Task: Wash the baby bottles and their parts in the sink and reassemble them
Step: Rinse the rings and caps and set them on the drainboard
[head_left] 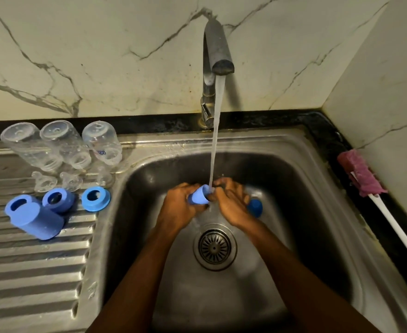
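Observation:
Both hands are over the steel sink (pixel 293 164), under the running water. My left hand (pixel 177 207) grips a blue bottle cap (pixel 199 194), its open end turned toward the stream. My right hand (pixel 232 203) has its fingers curled at the cap's mouth; whether they reach inside is hidden. Another blue cap (pixel 255 207) lies in the basin behind my right hand. On the drainboard (pixel 29 272) three clear bottles (pixel 65 145) stand upside down, with clear teats (pixel 70 181), blue collar rings (pixel 94 198) and one blue cap (pixel 38 222) in front of them.
The tap (pixel 218 51) pours a steady stream into the basin above the drain strainer (pixel 214 247). A bottle brush with a pink sponge head (pixel 361 174) and white handle lies on the dark counter at the right. Marble wall stands behind.

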